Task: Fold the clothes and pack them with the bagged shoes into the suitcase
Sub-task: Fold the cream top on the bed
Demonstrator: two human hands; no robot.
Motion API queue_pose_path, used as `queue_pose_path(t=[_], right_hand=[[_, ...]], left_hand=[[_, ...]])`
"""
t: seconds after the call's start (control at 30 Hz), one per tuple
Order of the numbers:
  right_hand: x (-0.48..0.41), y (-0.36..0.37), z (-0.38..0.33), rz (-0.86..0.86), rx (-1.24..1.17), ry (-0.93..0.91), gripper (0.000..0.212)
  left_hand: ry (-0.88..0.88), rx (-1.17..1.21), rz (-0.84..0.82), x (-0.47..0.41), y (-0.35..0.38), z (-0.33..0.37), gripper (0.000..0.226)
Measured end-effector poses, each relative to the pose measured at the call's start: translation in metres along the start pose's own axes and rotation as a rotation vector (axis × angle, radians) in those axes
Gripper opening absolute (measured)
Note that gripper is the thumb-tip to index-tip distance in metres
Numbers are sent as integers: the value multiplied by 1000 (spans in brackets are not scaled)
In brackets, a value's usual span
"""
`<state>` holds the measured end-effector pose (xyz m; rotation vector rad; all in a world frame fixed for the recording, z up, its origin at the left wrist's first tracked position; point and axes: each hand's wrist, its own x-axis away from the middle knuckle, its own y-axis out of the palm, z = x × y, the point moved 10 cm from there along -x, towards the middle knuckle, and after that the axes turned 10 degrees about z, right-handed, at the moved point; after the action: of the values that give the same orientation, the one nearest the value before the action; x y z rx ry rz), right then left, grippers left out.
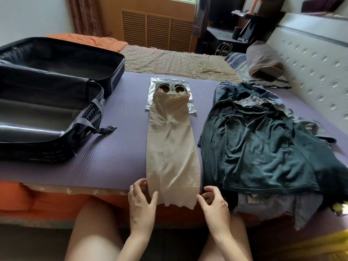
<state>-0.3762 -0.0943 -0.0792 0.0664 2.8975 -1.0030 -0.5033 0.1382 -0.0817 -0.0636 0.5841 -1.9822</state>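
A beige garment (172, 144) lies folded into a long narrow strip on the purple mat (120, 140), its near end hanging over the bed's edge. Its far end overlaps a clear plastic bag with a pair of shoes (170, 87) inside. My left hand (142, 199) pinches the strip's near left corner between thumb and fingers. My right hand (213, 201) pinches the near right corner. A black suitcase (47, 95) lies open on the left with its straps undone. A pile of dark green and denim clothes (263, 144) sits unfolded on the right.
A striped pillow (263, 60) lies by the white headboard (310, 63) at the far right. Orange bedding (22, 200) shows under the mat's near edge. My bare knees are below the bed's edge. A dark desk stands beyond the bed.
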Motion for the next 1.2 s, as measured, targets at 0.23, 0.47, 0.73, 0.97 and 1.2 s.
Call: queue_pose_path(t=[0.23, 0.47, 0.73, 0.97, 1.2], right_hand=[[-6, 16, 0, -10, -143, 96, 38], [-4, 26, 8, -5, -374, 217, 36], [-5, 23, 7, -91, -423, 183, 45], [-3, 18, 4, -86, -373, 123, 46], [-2, 10, -8, -127, -437, 100, 41]], left_hand=[[-61, 7, -42, -9, 3, -10, 43], [-163, 47, -92, -15, 11, -14, 44], [-338, 162, -174, 3, 15, -28, 40], [-418, 233, -202, 12, 14, -42, 40], [-372, 363, -179, 13, -1, -25, 36]])
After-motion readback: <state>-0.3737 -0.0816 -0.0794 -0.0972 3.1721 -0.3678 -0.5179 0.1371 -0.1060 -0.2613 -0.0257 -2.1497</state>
